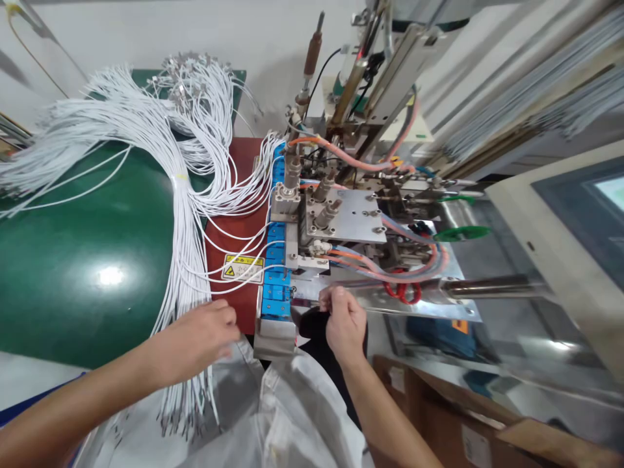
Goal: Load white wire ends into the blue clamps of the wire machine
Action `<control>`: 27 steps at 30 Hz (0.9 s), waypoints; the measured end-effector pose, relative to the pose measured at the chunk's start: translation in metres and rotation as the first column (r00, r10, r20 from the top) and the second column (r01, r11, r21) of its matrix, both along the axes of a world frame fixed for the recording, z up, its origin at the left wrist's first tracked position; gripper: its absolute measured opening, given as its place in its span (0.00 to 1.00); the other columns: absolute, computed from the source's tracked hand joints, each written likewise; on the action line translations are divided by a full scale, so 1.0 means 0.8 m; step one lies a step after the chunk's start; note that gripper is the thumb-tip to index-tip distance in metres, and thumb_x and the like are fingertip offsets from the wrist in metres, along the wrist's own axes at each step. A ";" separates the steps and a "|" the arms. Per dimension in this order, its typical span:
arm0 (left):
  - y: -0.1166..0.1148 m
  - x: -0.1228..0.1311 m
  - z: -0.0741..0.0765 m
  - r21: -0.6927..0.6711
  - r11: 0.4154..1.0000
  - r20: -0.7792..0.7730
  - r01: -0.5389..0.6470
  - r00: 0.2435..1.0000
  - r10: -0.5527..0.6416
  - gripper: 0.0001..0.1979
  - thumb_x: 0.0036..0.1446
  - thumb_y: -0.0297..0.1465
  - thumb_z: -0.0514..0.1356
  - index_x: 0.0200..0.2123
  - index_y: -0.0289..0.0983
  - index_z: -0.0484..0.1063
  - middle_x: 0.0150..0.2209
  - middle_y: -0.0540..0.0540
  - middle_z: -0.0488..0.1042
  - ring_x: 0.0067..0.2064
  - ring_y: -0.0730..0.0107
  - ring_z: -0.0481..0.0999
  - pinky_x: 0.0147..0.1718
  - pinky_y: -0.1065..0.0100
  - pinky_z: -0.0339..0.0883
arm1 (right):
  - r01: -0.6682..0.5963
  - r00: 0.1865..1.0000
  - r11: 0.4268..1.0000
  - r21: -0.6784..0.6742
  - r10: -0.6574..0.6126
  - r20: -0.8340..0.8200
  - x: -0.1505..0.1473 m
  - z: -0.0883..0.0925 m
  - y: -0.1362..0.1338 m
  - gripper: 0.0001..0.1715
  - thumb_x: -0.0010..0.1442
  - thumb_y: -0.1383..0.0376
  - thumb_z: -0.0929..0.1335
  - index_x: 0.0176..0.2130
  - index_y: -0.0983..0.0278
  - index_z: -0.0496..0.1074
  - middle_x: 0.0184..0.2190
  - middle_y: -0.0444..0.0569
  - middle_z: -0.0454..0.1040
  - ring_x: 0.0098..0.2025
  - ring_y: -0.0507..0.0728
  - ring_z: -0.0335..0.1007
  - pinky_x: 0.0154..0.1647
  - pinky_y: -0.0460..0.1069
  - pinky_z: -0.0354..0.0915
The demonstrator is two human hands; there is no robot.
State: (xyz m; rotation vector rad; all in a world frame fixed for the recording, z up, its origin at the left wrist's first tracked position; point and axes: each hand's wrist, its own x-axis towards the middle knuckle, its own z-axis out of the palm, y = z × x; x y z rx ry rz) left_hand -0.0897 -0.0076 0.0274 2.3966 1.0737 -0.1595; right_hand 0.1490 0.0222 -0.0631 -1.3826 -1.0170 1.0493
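Observation:
My left hand [207, 335] hovers over the lower part of a thick bundle of white cables [182, 260]. Its fingers are loosely bent and the thumb sits a little apart, with no cable visibly gripped. Curled in, the fingers of my right hand [344, 318] are beside the near end of a machine's row of blue cable holders [276, 292]; anything inside them is hidden. Several single white cables run from the bundle into those blue holders. The cables' lower ends, with small dark tips [182, 422], hang over my lap.
A green work surface [88, 260] lies on the left, next to a red plate with a yellow warning label [242, 268]. Metal machine parts [346, 214] with orange hoses stand centre right. A control screen [589, 195] is at far right, cardboard boxes [439, 416] below.

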 end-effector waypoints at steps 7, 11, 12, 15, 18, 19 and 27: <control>-0.006 -0.017 0.005 -0.031 0.998 -0.095 0.055 0.994 -0.058 0.10 0.53 0.27 0.60 0.20 0.36 0.70 0.28 0.47 0.66 0.35 0.64 0.63 0.35 0.64 0.54 | -0.080 0.997 0.996 0.029 0.080 -0.002 -0.004 0.009 -0.008 0.25 0.60 0.53 0.60 0.19 0.64 0.63 0.17 0.43 0.60 0.21 0.50 0.54 0.22 0.46 0.54; 0.008 -0.016 0.011 -0.094 0.989 -0.064 0.116 0.990 -0.122 0.09 0.50 0.30 0.64 0.19 0.37 0.71 0.26 0.48 0.66 0.34 0.65 0.63 0.33 0.65 0.54 | -0.101 0.995 0.994 0.029 0.102 -0.020 -0.002 0.015 -0.015 0.24 0.61 0.54 0.60 0.19 0.63 0.62 0.17 0.43 0.60 0.21 0.50 0.55 0.23 0.46 0.54; 0.009 -0.016 0.012 -0.085 0.990 -0.063 0.116 0.991 -0.122 0.09 0.49 0.29 0.64 0.19 0.37 0.70 0.27 0.48 0.67 0.34 0.65 0.63 0.33 0.65 0.54 | -0.102 0.994 0.994 0.027 0.103 -0.024 -0.001 0.015 -0.017 0.24 0.60 0.54 0.60 0.19 0.63 0.61 0.17 0.42 0.60 0.21 0.50 0.55 0.23 0.46 0.54; 0.012 -0.015 0.010 -0.025 0.991 -0.023 0.130 0.991 -0.131 0.12 0.52 0.26 0.61 0.18 0.37 0.69 0.26 0.47 0.68 0.34 0.65 0.64 0.34 0.65 0.54 | -0.096 0.995 0.995 0.001 0.096 -0.027 0.002 0.016 -0.023 0.24 0.60 0.53 0.60 0.19 0.63 0.61 0.17 0.42 0.60 0.21 0.50 0.55 0.22 0.46 0.54; 0.018 -0.003 0.009 -0.071 0.987 0.041 0.143 0.989 -0.140 0.12 0.57 0.28 0.57 0.21 0.38 0.70 0.26 0.50 0.69 0.33 0.68 0.65 0.35 0.66 0.55 | -0.085 0.996 0.996 -0.014 0.085 -0.042 0.001 0.016 -0.027 0.24 0.60 0.53 0.61 0.19 0.63 0.62 0.17 0.43 0.60 0.22 0.50 0.55 0.23 0.46 0.55; 0.022 0.002 0.008 -0.098 0.988 0.058 0.124 0.991 -0.118 0.11 0.58 0.29 0.56 0.24 0.38 0.71 0.27 0.50 0.69 0.33 0.69 0.66 0.35 0.68 0.56 | -0.088 0.995 0.996 -0.016 0.087 -0.049 0.001 0.017 -0.029 0.24 0.60 0.53 0.61 0.19 0.63 0.62 0.17 0.43 0.60 0.22 0.50 0.56 0.23 0.46 0.55; 0.036 0.031 0.008 -0.225 0.956 0.147 -0.188 0.963 0.224 0.10 0.60 0.31 0.51 0.31 0.39 0.70 0.29 0.52 0.73 0.31 0.74 0.71 0.31 0.74 0.59 | -0.223 0.967 0.973 0.065 0.229 -0.110 0.007 0.024 -0.044 0.22 0.60 0.54 0.60 0.24 0.64 0.69 0.20 0.46 0.67 0.24 0.52 0.62 0.26 0.47 0.61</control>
